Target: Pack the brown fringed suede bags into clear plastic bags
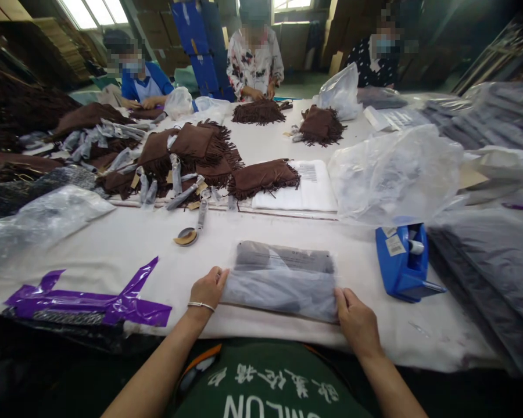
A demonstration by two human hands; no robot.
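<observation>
A clear plastic bag (281,284) with a flat, folded dark grey item in it lies on the white table in front of me. The item's upper strip carries small print. My left hand (208,292), with a thin bangle at the wrist, pinches the bag's left edge between thumb and fingers. At the opposite edge, my right hand (358,319) grips the bag's lower right side. Right of the bag stands a blue tape dispenser (394,270). A small round tin-like object (186,236) lies beyond my left hand.
Purple tape (87,305) is stuck along the table's front left edge. Brown fringed textiles (200,145) with tags are heaped further back. A puffed plastic bag (394,174) and bagged grey goods (483,278) lie on the right. Three people work across the table.
</observation>
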